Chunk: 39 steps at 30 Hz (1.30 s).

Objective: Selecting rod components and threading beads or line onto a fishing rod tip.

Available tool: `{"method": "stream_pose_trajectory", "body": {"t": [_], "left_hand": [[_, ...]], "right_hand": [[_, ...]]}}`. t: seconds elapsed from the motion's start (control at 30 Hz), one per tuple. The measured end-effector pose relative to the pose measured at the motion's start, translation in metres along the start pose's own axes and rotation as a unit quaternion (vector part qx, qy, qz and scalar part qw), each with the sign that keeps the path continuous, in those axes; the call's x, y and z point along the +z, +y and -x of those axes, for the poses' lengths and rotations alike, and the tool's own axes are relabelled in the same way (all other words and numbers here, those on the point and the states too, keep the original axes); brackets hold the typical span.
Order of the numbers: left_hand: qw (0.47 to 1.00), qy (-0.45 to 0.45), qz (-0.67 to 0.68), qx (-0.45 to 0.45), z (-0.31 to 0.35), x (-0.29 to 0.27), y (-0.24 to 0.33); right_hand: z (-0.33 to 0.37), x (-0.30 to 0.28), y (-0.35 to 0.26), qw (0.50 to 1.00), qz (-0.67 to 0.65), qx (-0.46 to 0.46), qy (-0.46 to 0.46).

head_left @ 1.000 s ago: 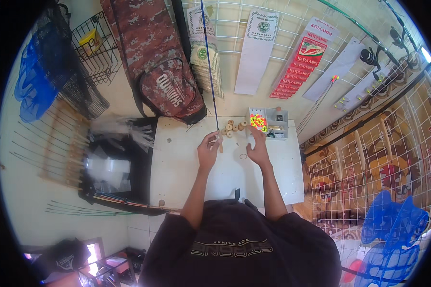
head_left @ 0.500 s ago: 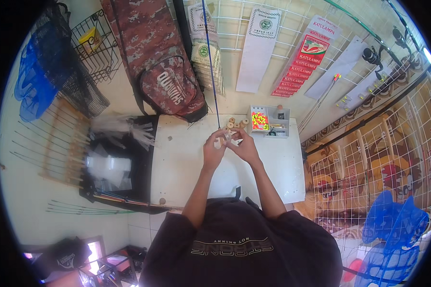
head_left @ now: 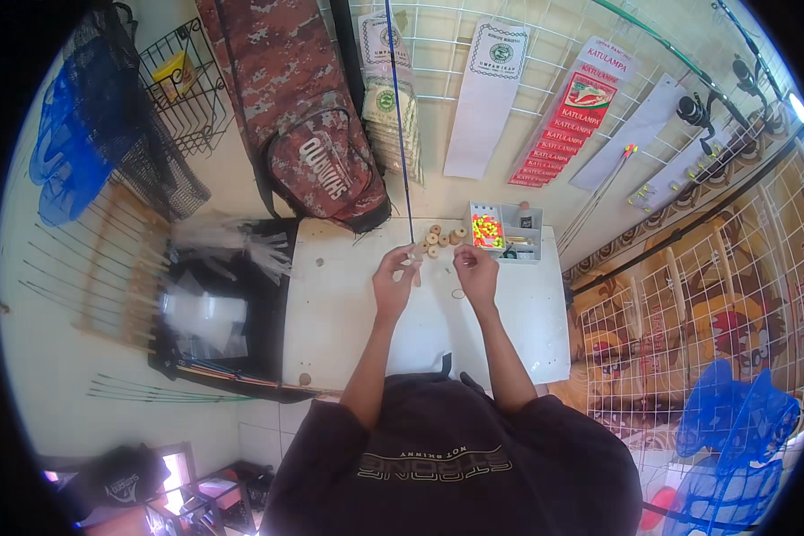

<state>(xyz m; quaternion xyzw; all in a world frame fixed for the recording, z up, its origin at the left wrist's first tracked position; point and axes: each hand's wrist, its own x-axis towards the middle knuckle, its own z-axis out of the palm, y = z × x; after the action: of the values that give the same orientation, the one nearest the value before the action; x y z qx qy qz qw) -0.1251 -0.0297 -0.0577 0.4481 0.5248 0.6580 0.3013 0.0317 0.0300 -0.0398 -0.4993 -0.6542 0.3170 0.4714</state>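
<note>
Fingers of the left hand: closed around the lower end of one slender dark-blue rod, which runs from above the table toward the far side and out of view; a short tan piece shows just below the grip. Fingers of the right hand: tips bunched together; cannot tell whether anything is pinched between them. Cork-coloured rings: one small cluster on the white table, between the hands and slightly farther. Thin loop: one, lying just left of the right hand. Compartment tray: light grey, far right of table, bright red and yellow pieces in its left section. Camouflage bag: one, far left.
</note>
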Motion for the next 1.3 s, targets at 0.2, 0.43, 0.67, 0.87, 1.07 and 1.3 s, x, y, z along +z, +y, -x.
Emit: {"method": "stream_pose_trajectory", "body": {"t": [0.2, 0.43, 0.67, 0.87, 1.07, 1.3], "left_hand": [[0.999, 0.049, 0.001, 0.001, 0.001, -0.001, -0.01], [0.995, 0.056, 0.078, -0.019, 0.001, 0.0, -0.005], [0.996, 0.043, 0.071, -0.024, -0.007, -0.007, 0.0], [0.999, -0.039, 0.02, -0.018, -0.008, 0.001, -0.002], [0.997, -0.062, 0.041, 0.011, -0.01, 0.003, -0.003], [0.996, -0.065, 0.057, -0.029, -0.007, 0.001, -0.002]], "right_hand": [[0.002, -0.01, 0.022, 0.989, 0.145, 0.007, -0.022], [-0.004, -0.013, 0.023, 0.992, 0.12, 0.001, 0.046], [-0.013, -0.028, 0.027, 0.969, 0.222, 0.04, -0.099], [-0.01, -0.007, -0.004, 0.977, 0.059, -0.115, -0.17], [-0.014, 0.004, -0.015, 0.925, -0.191, 0.068, -0.323], [-0.014, -0.002, -0.017, 0.882, -0.261, 0.118, -0.375]]}}
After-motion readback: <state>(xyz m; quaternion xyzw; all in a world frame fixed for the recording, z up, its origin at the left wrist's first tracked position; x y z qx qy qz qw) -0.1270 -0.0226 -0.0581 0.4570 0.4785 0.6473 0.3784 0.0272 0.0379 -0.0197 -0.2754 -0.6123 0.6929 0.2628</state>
